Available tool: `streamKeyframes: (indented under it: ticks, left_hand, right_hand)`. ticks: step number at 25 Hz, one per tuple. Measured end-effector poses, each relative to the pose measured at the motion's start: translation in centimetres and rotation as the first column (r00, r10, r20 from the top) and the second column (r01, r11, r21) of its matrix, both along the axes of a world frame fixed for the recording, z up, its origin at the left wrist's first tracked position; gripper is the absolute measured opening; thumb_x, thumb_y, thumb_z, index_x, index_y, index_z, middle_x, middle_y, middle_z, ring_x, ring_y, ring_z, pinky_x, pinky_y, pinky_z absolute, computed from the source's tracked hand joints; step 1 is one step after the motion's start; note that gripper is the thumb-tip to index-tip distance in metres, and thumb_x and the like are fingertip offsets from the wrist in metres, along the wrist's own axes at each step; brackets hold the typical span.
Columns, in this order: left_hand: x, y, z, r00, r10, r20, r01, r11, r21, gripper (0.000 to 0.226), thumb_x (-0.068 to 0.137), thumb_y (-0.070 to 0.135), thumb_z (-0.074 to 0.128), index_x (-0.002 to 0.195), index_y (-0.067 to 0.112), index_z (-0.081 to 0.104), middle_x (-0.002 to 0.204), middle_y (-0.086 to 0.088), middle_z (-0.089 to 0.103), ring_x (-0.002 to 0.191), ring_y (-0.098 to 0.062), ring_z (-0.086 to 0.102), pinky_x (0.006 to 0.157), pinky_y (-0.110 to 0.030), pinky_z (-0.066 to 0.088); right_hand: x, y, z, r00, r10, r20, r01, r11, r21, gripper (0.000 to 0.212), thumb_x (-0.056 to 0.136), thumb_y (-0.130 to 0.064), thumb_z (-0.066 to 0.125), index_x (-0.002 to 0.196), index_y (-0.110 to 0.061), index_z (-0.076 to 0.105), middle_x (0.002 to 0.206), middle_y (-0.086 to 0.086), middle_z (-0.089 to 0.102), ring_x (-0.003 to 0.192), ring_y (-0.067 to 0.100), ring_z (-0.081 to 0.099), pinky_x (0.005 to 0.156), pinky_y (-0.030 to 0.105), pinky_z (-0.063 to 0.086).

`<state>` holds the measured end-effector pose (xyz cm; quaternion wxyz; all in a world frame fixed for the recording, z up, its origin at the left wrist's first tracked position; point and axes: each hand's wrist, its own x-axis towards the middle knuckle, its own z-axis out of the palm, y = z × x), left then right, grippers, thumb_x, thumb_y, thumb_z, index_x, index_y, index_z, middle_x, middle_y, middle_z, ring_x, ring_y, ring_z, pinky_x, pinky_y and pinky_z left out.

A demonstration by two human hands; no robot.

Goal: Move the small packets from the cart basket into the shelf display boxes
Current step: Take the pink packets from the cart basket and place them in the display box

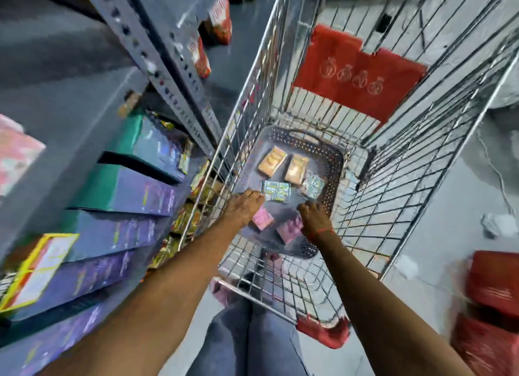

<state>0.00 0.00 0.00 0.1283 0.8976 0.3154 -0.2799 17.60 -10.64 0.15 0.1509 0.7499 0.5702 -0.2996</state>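
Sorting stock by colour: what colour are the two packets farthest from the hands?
Orange-tan, both packets, seen in the head view, the only one.

Orange, pink, perhaps silvery-blue packets (pixel 276 190); red flap (pixel 356 75)

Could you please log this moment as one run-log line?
phase: picking | left hand: touching blue-green packet | right hand: over pink packet | basket: packets remain

Both bare arms stretched forward and down

The left hand (pixel 245 207) has curled fingers; the right hand (pixel 314 217) is knuckles up, a red thread around its wrist.
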Motion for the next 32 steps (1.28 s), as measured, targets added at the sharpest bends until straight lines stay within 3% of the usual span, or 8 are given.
streamKeyframes:
  ticks: [2, 6, 10, 14, 18, 23, 27, 32]
  left_hand:
    - [0.1, 0.4, -1.2, 0.998, -0.051, -0.039, 0.051, 0.999, 0.017, 0.041, 0.094, 0.012, 0.049, 0.134, 0.015, 0.040, 0.137, -0.007, 0.046, 0.128, -0.025, 0.042, 0.100, -0.041, 0.044]
    - [0.2, -0.1, -2.5, 0.992, -0.068, -0.106, 0.074, 0.995, 0.060, 0.036, 0.096, 0.012, 0.043, 0.131, 0.011, 0.042, 0.133, -0.011, 0.047, 0.126, -0.028, 0.043, 0.098, -0.043, 0.042]
    - [0.0, 0.4, -0.8, 0.989, 0.022, -0.147, -0.017, 0.999, 0.035, 0.032, 0.094, 0.007, 0.048, 0.127, 0.004, 0.049, 0.132, -0.013, 0.049, 0.126, -0.027, 0.045, 0.101, -0.038, 0.046]
    - [0.0, 0.5, 5.0, 0.981, 0.152, -0.121, -0.147, 0.988, 0.047, 0.044, 0.087, 0.012, 0.065, 0.127, 0.002, 0.050, 0.131, -0.014, 0.047, 0.126, -0.028, 0.044, 0.100, -0.038, 0.048]
    - [-0.5, 0.1, 13.1, 0.936, 0.346, 0.058, -0.348, 0.937, 0.035, 0.062, 0.075, 0.037, 0.078, 0.120, 0.002, 0.055, 0.124, -0.017, 0.053, 0.117, -0.029, 0.050, 0.093, -0.038, 0.049]
    - [-3.4, -0.2, 24.4, 0.685, 0.574, 0.449, -0.639, 0.769, -0.007, 0.064, 0.066, 0.057, 0.076, 0.094, -0.001, 0.068, 0.095, -0.021, 0.067, 0.083, -0.030, 0.063, 0.060, -0.029, 0.044]
    - [-6.9, -1.0, 31.5, 0.505, 0.555, 0.661, -0.800, 0.589, 0.116, 0.061, 0.066, 0.058, 0.074, 0.085, 0.000, 0.070, 0.084, -0.024, 0.070, 0.076, -0.037, 0.069, 0.055, -0.033, 0.048]
    - [-13.1, -2.1, 36.7, 0.388, 0.554, 0.736, -0.907, 0.372, 0.198, 0.059, 0.070, 0.059, 0.070, 0.081, 0.002, 0.070, 0.083, -0.024, 0.071, 0.080, -0.039, 0.067, 0.063, -0.040, 0.052]
  right_hand:
    - [0.1, 0.1, -1.3, 0.999, 0.011, -0.038, -0.014, 0.997, -0.081, 0.043, 0.093, -0.009, 0.046, 0.136, -0.010, 0.041, 0.143, 0.018, 0.037, 0.137, 0.035, 0.030, 0.114, 0.040, 0.032]
    - [-0.6, -0.2, -2.4, 0.997, -0.046, -0.066, 0.040, 0.995, -0.093, 0.038, 0.098, -0.007, 0.039, 0.135, -0.008, 0.042, 0.142, 0.019, 0.036, 0.135, 0.036, 0.031, 0.110, 0.042, 0.038]
    - [-0.6, 0.3, -0.2, 0.997, -0.081, -0.016, 0.079, 0.992, -0.093, 0.035, 0.096, -0.006, 0.046, 0.131, -0.005, 0.046, 0.138, 0.019, 0.042, 0.124, 0.036, 0.049, 0.100, 0.042, 0.046]
    - [-0.4, 1.7, 5.5, 0.994, -0.096, 0.045, 0.101, 0.986, -0.133, 0.055, 0.076, -0.019, 0.080, 0.124, -0.004, 0.057, 0.132, 0.016, 0.053, 0.117, 0.035, 0.059, 0.096, 0.041, 0.051]
    - [-1.4, 4.3, 13.4, 0.990, -0.119, 0.075, 0.119, 0.993, 0.000, 0.063, 0.069, -0.042, 0.081, 0.117, -0.005, 0.063, 0.121, 0.017, 0.066, 0.111, 0.029, 0.065, 0.091, 0.037, 0.054]
    - [-4.1, 7.6, 24.8, 0.990, -0.132, 0.048, 0.118, 0.968, 0.222, 0.057, 0.074, -0.051, 0.073, 0.104, -0.002, 0.069, 0.111, 0.022, 0.070, 0.102, 0.034, 0.068, 0.083, 0.036, 0.055]
    - [-7.2, 9.0, 32.8, 0.995, -0.100, -0.007, 0.094, 0.907, 0.410, 0.059, 0.069, -0.050, 0.078, 0.094, 0.004, 0.070, 0.103, 0.028, 0.070, 0.093, 0.038, 0.068, 0.078, 0.039, 0.055]
    - [-13.9, 10.9, 38.9, 0.998, 0.030, -0.053, 0.006, 0.815, 0.579, 0.066, 0.066, -0.056, 0.077, 0.089, 0.006, 0.068, 0.100, 0.030, 0.070, 0.094, 0.041, 0.067, 0.078, 0.040, 0.054]
